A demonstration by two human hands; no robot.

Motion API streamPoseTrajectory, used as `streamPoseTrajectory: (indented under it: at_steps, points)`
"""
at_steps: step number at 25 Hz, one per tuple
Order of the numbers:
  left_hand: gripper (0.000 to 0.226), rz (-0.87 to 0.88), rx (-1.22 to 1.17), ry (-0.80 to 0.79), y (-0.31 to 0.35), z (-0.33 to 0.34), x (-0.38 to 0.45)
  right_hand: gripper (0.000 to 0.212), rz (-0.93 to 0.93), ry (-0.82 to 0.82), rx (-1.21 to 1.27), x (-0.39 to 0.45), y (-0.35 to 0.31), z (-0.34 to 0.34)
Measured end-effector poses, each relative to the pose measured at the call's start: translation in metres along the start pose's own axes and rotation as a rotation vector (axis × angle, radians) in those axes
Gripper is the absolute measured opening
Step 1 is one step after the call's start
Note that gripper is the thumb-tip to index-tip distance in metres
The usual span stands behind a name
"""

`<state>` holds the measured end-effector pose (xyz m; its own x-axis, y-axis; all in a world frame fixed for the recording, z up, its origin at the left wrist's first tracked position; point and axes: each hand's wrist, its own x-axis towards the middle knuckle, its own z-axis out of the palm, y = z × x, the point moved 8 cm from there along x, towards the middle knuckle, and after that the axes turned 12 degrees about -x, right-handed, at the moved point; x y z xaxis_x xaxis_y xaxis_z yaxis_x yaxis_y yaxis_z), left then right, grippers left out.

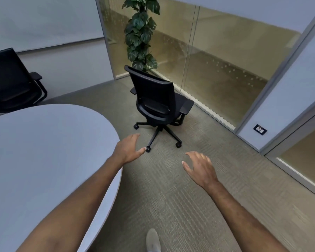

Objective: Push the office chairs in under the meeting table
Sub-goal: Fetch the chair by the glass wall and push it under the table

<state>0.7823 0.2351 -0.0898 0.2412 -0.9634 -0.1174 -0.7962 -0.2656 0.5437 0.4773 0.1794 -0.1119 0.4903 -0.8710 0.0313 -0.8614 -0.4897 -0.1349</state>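
Chair (pixel 158 104) stood far, ahead of both hands, well apart from table (pixel 44 142). Left hand (pixel 129 148) nearer; right hand (pixel 200 168) behind. Both empty, fingers spread.

Meeting table (pixel 44 151) cut off at left and bottom edges, its legs out of sight, second office chair (pixel 13 82) cropped by left edge, potted plant (pixel 141 33) top cropped, pot hidden behind swivel chair (pixel 156 99), shoe (pixel 153 240) cut off below.

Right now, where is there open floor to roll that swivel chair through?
Bare carpet lies between the table edge and the glass wall, up to the swivel chair. Crowded behind it: the plant fills the corner.
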Motion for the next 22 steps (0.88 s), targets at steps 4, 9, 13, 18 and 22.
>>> streamPoseTrajectory:
  at_steps: [4,9,13,18,22]
  points:
    - [0.079,0.023,-0.004,0.021,-0.003,-0.023,0.083,0.051,0.041,0.026,0.047,0.088,0.003,-0.008]
    - [0.077,0.023,-0.013,0.061,-0.009,-0.041,0.185,0.05,0.006,0.031,0.068,0.201,0.001,-0.006]
    - [0.08,-0.037,-0.012,0.059,-0.019,-0.045,0.275,0.05,-0.027,0.052,0.068,0.307,0.004,-0.005]
    - [0.084,-0.099,-0.002,0.085,-0.025,-0.062,0.385,0.054,-0.053,0.078,0.072,0.441,0.012,-0.015]
    - [0.091,-0.136,-0.005,0.106,-0.035,-0.074,0.451,0.067,-0.065,0.053,0.057,0.525,0.006,-0.015]
